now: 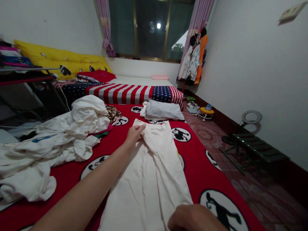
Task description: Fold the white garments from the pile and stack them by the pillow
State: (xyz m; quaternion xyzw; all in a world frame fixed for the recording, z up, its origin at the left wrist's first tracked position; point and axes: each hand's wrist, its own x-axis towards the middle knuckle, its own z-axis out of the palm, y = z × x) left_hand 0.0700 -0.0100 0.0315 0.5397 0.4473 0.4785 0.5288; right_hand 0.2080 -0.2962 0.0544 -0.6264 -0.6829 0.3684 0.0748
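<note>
Pinching the top edge of a long cream garment (154,179) is the left hand (134,134), fingers closed on a small fold of cloth around the middle of the frame. The garment lies stretched out flat-ish, a bit wrinkled, on a red blanket (192,173) printed with black-and-white cartoon circles (181,134). The right hand (193,218) sits at the very bottom of the shot, knuckles up and partly cut off, right by the garment's lower right edge. Can't tell if it's actually gripping anything.

Just left of the garment there's a big rumpled heap of white clothes (60,144), with a leopard-print cloth (113,114) tucked against its top. There's a small blue mark on the heap (39,139), but no luck reading it, and no other writing is legible. Straight ahead, a grey-white pillow (163,109) sits at the blanket's far end, in front of a stars-and-stripes bedspread (134,94). Upper left has a long yellow cushion (60,61) and a red pillow (97,75).

Over on the right, the tiled floor (211,138) holds a small yellow stool (207,110) and a green folding rack (252,147), with a ring light (251,117) by the wall. Clothes (193,57) hang beside the window (150,29) at top center.
</note>
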